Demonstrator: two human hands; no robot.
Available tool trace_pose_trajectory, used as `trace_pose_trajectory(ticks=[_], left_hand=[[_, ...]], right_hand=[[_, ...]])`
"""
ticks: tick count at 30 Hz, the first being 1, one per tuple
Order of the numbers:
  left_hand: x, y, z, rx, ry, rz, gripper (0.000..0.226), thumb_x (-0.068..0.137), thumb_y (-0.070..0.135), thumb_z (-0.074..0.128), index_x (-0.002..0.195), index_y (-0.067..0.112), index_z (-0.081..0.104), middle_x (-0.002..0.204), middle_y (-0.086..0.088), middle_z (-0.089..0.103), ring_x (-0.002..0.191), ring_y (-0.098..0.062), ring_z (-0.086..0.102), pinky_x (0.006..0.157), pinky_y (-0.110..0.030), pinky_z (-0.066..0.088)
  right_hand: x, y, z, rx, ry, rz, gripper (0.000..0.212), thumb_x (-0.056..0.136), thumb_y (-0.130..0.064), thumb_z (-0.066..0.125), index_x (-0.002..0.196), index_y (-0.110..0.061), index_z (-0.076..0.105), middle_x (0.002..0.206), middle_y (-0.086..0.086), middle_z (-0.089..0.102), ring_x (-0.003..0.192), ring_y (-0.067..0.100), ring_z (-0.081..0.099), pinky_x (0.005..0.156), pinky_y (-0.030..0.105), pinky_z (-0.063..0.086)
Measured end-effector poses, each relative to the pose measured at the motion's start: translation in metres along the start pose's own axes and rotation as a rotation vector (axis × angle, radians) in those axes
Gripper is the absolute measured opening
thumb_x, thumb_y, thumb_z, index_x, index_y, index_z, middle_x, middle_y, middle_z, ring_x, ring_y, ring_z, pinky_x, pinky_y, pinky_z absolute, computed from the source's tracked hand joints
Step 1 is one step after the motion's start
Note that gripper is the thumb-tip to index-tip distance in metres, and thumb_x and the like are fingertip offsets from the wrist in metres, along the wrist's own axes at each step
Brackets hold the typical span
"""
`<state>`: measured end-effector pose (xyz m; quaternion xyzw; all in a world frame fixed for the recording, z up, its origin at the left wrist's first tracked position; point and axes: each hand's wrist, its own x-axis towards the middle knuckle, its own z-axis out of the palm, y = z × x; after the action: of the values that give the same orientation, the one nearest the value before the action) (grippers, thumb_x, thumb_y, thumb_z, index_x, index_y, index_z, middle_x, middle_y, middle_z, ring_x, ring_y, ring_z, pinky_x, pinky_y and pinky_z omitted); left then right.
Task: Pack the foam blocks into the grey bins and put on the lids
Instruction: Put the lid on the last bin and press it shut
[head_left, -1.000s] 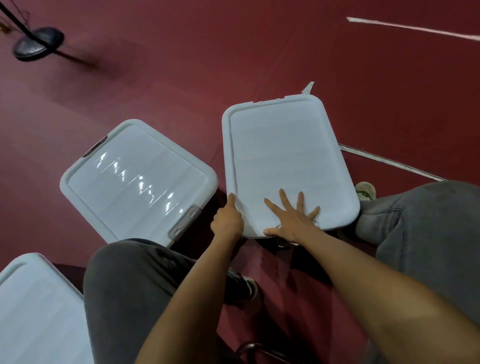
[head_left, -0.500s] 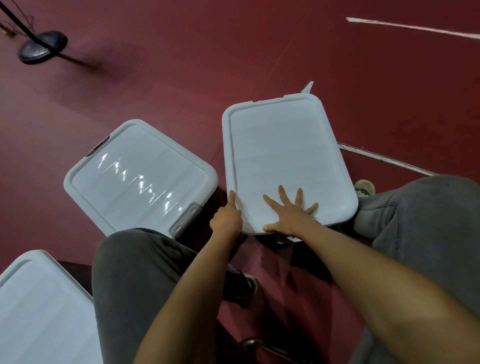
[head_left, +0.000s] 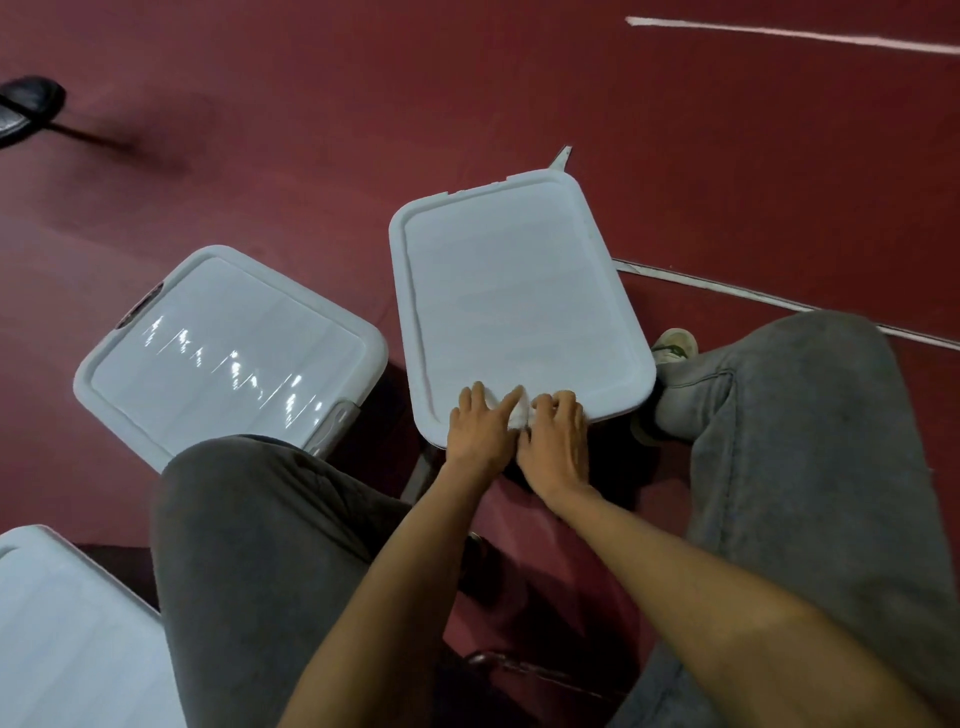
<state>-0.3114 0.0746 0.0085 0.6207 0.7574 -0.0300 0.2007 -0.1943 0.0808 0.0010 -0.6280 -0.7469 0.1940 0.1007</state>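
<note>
Three grey bins stand on the red floor with their lids on, and no foam blocks show. The middle bin's lid (head_left: 514, 291) lies in front of me. My left hand (head_left: 480, 431) rests on its near edge with fingers fairly straight, the index finger over a pale latch (head_left: 519, 415). My right hand (head_left: 556, 441) sits just beside it, fingers curled at that latch. A second lidded bin (head_left: 223, 348) with a grey latch stands to the left. The third bin (head_left: 62, 634) is at the bottom left corner.
My knees in grey trousers flank the arms, the left knee (head_left: 260, 545) overlapping the second bin. A shoe (head_left: 672, 348) touches the middle bin's right corner. A black stand base (head_left: 26, 104) sits far left. White lines (head_left: 779, 34) cross the floor.
My left hand left the lid's left corner and moved right to the middle of the near edge. My right hand, spread flat before, now has curled fingers next to it.
</note>
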Motion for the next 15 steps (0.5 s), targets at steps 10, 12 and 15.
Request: trace_pose_trajectory(ticks=[10,12,15], left_hand=[[-0.001,0.025,0.022,0.168,-0.078,-0.022,0.117,0.081,0.050,0.076,0.150,0.051,-0.018,0.161,-0.024,-0.013,0.141,-0.064,-0.003,0.109,-0.074,0.021],[-0.001,0.025,0.025,0.232,-0.059,-0.023,0.116,0.083,0.051,0.074,0.151,0.049,-0.019,0.161,-0.026,-0.009,0.141,-0.064,0.002,0.107,-0.074,0.026],[-0.001,0.018,0.024,0.266,-0.007,0.001,0.097,0.096,0.028,0.063,0.153,0.047,-0.014,0.162,-0.026,0.000,0.141,-0.063,0.010,0.105,-0.070,0.033]], right_hand=[[0.026,0.024,0.012,1.182,-0.230,1.077,0.101,0.037,-0.076,0.084,0.110,-0.010,0.061,0.100,0.007,0.073,0.083,0.029,0.074,0.071,0.048,0.062],[0.027,0.024,0.005,1.224,-0.242,1.068,0.072,0.052,-0.061,0.088,0.098,-0.010,0.067,0.086,0.007,0.076,0.069,0.025,0.075,0.063,0.045,0.062],[0.024,0.025,0.000,1.183,-0.192,1.061,0.045,0.068,-0.043,0.087,0.086,-0.009,0.064,0.081,0.006,0.072,0.066,0.020,0.073,0.063,0.036,0.062]])
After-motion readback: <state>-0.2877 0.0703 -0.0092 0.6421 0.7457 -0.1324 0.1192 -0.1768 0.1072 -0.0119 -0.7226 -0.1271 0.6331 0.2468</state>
